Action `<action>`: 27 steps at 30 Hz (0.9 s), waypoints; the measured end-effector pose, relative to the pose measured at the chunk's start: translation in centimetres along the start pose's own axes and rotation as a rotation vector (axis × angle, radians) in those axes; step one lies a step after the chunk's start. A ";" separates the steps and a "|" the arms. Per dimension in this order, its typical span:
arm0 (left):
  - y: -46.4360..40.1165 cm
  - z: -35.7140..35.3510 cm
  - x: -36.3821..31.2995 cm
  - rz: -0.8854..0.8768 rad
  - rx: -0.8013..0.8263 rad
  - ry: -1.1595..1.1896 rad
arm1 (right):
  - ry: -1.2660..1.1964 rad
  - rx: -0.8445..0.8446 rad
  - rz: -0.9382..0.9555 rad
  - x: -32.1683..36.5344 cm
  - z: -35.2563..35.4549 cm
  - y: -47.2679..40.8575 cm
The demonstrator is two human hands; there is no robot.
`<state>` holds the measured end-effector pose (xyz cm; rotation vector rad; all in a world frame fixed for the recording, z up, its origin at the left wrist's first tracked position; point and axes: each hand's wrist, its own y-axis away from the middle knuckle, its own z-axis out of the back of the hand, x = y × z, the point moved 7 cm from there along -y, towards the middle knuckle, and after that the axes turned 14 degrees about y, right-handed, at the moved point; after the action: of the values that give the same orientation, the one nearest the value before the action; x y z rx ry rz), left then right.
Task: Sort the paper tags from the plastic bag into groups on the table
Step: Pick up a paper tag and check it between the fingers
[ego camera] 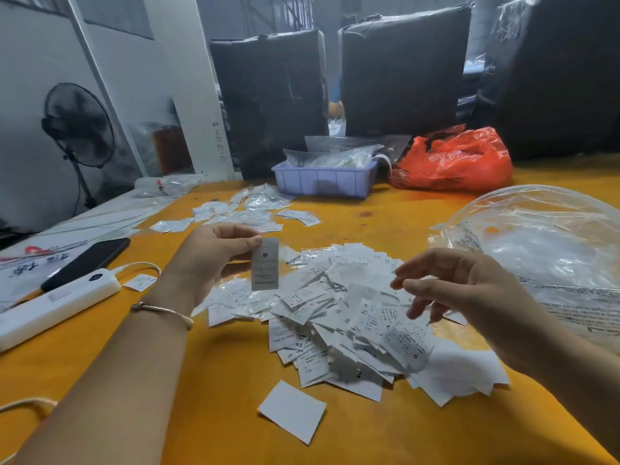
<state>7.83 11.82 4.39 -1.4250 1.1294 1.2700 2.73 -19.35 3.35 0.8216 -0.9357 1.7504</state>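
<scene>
Looks like we're mid-sort: the left hand (214, 251) pinches a single tag (265, 264) upright at frame centre, with a clear "M" printed on it. The right hand (459, 290) hovers with fingers loose and spread, gripping nothing, over the big unsorted pile (339, 313) in the middle of the yellow table (208, 380). Next move, I'd guess, is dropping the M tag with its own group, maybe the smaller scatter (248, 213) above centre. Pile tags show "S" and "XS". The clear plastic bag (543, 243) sits at the right edge; its print is too small to read.
</scene>
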 end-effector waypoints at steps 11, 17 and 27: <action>-1.6 3.2 3.1 0.033 -0.158 -0.436 | 0.081 0.067 -0.003 -0.4 -0.9 -0.2; -1.6 2.2 2.2 -0.137 -0.193 -0.549 | 0.508 -0.351 0.164 0.9 3.3 0.0; 3.0 -8.1 2.0 -0.406 0.250 -0.611 | 1.304 -0.335 -0.356 -4.8 10.2 -1.4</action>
<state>6.45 3.14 2.89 -0.9189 0.5260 1.1100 6.72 -29.87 4.50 -0.3982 -0.1368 1.3345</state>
